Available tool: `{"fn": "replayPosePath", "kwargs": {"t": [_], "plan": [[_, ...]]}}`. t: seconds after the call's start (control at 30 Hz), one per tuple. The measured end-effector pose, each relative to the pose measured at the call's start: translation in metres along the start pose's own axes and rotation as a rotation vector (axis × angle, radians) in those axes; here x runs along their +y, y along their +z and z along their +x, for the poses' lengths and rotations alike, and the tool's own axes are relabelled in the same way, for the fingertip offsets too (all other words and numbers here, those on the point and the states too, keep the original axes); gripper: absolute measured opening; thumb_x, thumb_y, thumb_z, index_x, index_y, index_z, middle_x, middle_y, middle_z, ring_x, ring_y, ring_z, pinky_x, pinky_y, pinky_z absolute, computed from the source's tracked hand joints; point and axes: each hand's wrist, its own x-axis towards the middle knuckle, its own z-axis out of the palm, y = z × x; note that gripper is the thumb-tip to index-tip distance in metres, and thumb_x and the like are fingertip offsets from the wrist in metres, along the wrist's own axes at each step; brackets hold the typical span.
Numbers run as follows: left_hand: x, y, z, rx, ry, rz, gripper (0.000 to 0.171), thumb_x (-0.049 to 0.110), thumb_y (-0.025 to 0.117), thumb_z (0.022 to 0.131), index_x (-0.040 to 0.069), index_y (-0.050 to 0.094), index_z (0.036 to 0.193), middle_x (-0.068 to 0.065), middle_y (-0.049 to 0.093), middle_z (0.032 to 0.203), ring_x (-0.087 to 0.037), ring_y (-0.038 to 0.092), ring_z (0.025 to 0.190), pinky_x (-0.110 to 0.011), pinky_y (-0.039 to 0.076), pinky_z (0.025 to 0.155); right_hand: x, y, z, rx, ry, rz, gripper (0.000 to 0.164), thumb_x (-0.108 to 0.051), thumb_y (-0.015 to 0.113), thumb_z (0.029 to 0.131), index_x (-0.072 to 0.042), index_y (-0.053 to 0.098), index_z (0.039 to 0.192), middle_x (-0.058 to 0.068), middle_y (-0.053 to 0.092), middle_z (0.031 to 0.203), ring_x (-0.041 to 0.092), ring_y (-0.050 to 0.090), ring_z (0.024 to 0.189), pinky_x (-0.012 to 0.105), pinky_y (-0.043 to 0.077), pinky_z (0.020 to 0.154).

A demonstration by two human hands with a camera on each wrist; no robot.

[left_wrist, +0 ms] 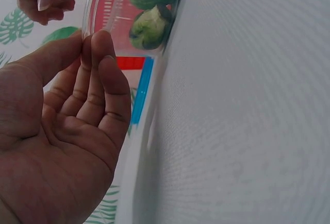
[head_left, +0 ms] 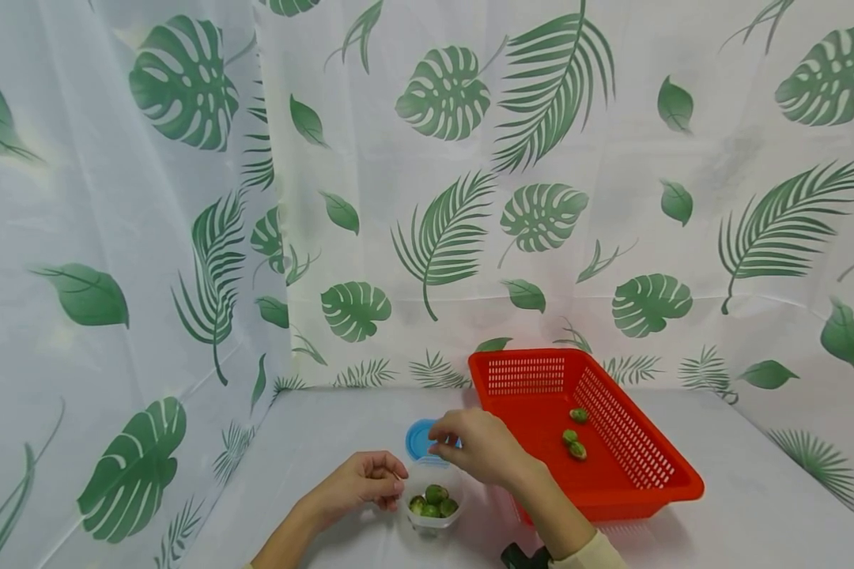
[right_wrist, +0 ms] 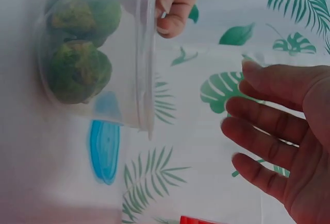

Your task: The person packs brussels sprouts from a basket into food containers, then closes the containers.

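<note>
Clear round plastic tub (right_wrist: 128,44) of green sprouts (head_left: 437,495), left hand (head_left: 370,482) pinching its rim, right hand (head_left: 477,444) loosely spread, three more sprouts (head_left: 577,450) in rectangular red plastic basket (head_left: 615,507)

In front of you hangs a white backdrop (head_left: 370,261) printed with green leaves: broad split leaves (head_left: 444,95), feathery palm fronds (head_left: 443,241) and small plain leaves (head_left: 676,104). On your left, a side sheet (head_left: 107,237) carries the same pattern. Below them you have a pale tabletop (head_left: 306,431), finely textured in the left wrist view.
</note>
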Motion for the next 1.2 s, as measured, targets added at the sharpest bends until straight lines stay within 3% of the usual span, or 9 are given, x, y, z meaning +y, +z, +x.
{"fn": "replayPosePath", "kwargs": {"t": [0.2, 0.6, 0.9, 1.2], "plan": [[0.000, 0.000, -0.001, 0.006, -0.001, 0.007, 0.035, 0.017, 0.071, 0.099, -0.009, 0.061, 0.121, -0.001, 0.073, 0.085, -0.013, 0.069, 0.076, -0.029, 0.057, 0.073, -0.003, -0.004, 0.001, 0.046, 0.020, 0.008, 0.018, -0.025, 0.081, 0.092, -0.019, 0.081, 0.109, -0.010, 0.077, 0.094, 0.000, 0.064, 0.081, 0.018, 0.054, 0.072], [0.001, 0.000, 0.001, 0.016, -0.010, 0.001, 0.028, 0.015, 0.070, 0.099, -0.005, 0.064, 0.118, -0.001, 0.073, 0.084, -0.013, 0.068, 0.075, -0.029, 0.058, 0.072, -0.009, -0.023, 0.003, 0.093, -0.026, -0.033, 0.022, -0.024, 0.081, 0.092, -0.021, 0.079, 0.114, -0.011, 0.076, 0.095, 0.002, 0.066, 0.084, 0.020, 0.055, 0.072], [-0.001, 0.000, 0.002, 0.010, -0.011, -0.001, 0.027, 0.013, 0.069, 0.099, -0.005, 0.063, 0.119, -0.001, 0.072, 0.084, -0.013, 0.068, 0.075, -0.029, 0.057, 0.072, -0.017, -0.037, 0.003, 0.146, -0.027, -0.091, 0.032, -0.026, 0.083, 0.090, -0.024, 0.076, 0.121, -0.009, 0.076, 0.108, 0.011, 0.069, 0.099, 0.024, 0.058, 0.081], [-0.002, 0.000, 0.002, 0.012, -0.017, -0.004, 0.027, 0.014, 0.070, 0.099, -0.005, 0.064, 0.118, 0.000, 0.073, 0.084, -0.013, 0.068, 0.075, -0.028, 0.057, 0.071, -0.020, -0.053, 0.005, 0.205, -0.045, -0.146, 0.042, -0.026, 0.083, 0.090, -0.025, 0.073, 0.131, -0.007, 0.075, 0.117, 0.014, 0.070, 0.101, 0.029, 0.060, 0.084]]}}
